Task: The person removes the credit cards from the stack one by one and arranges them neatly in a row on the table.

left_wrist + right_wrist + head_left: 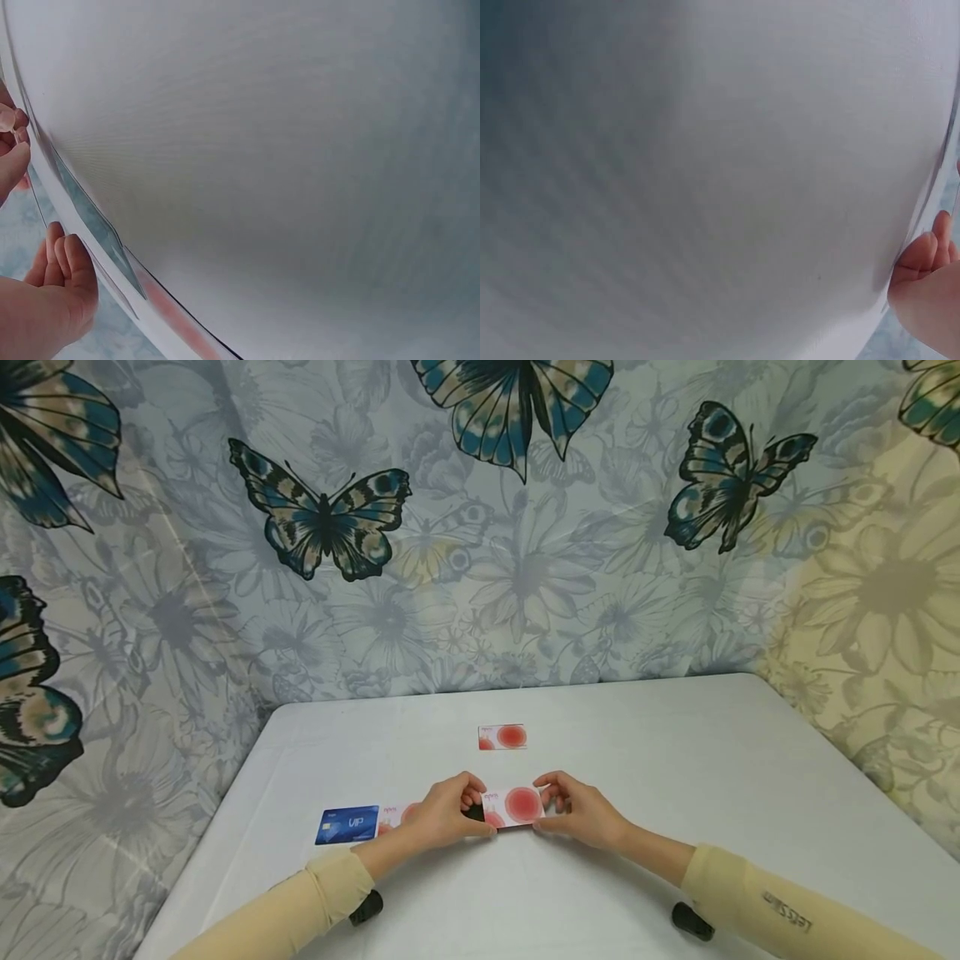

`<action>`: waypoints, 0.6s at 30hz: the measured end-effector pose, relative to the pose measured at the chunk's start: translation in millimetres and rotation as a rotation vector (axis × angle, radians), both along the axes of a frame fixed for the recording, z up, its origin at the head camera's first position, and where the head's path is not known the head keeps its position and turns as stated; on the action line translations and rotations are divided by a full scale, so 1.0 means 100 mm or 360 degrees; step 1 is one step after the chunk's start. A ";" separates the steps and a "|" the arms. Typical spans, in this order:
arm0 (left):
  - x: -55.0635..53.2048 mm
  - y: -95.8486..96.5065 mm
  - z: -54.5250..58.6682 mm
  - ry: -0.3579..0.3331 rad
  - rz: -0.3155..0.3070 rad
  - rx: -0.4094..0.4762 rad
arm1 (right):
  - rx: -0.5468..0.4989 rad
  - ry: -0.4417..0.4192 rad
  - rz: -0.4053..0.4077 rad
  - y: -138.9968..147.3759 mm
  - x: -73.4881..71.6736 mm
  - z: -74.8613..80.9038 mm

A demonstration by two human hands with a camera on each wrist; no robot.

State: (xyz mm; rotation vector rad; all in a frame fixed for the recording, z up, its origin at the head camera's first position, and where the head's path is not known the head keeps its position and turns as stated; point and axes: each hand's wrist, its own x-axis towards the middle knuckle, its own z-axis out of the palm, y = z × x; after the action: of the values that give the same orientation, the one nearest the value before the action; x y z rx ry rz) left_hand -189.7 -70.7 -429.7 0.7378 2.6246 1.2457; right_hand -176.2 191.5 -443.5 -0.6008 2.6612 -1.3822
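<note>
A white card with red circles (512,807) is held level between my two hands, close over the table. My left hand (448,810) pinches its left edge, thumb at the near corner and fingers at the far one. On the opposite edge, my right hand (583,814) grips it the same way. Something black (474,812) shows beside the card by the left fingers. Left of that hand lies a similar red-and-white card (390,817), partly hidden behind it, touching a blue VIP card (347,825). In the left wrist view, the left hand (64,292) appears at the lower left.
Farther back on the white table (637,743) lies another red-and-white card (502,737). Butterfly-patterned cloth (525,577) hangs behind the table's back edge. Black devices (692,922) sit under both wrists.
</note>
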 end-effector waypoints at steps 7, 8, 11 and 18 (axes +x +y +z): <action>0.02 0.00 0.00 -0.0005 -0.0016 0.0001 | 0.0000 0.0024 0.0015 0.02 0.03 0.00; 0.02 0.01 0.00 -0.0014 -0.0016 -0.0003 | 0.0007 0.0033 0.0016 0.02 0.03 0.00; 0.01 0.02 -0.01 -0.0014 -0.0011 -0.0039 | 0.0033 0.0059 0.0014 0.03 0.04 0.02; -0.02 0.09 -0.04 0.0097 -0.0020 -0.0168 | 0.0085 0.0068 -0.0003 0.08 0.05 0.02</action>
State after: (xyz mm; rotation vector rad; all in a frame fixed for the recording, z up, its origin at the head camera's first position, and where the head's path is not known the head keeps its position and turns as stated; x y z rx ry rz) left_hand -191.3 -61.8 -433.6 0.7842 2.7055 1.0883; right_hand -171.4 199.7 -441.6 -0.6292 2.7233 -1.3086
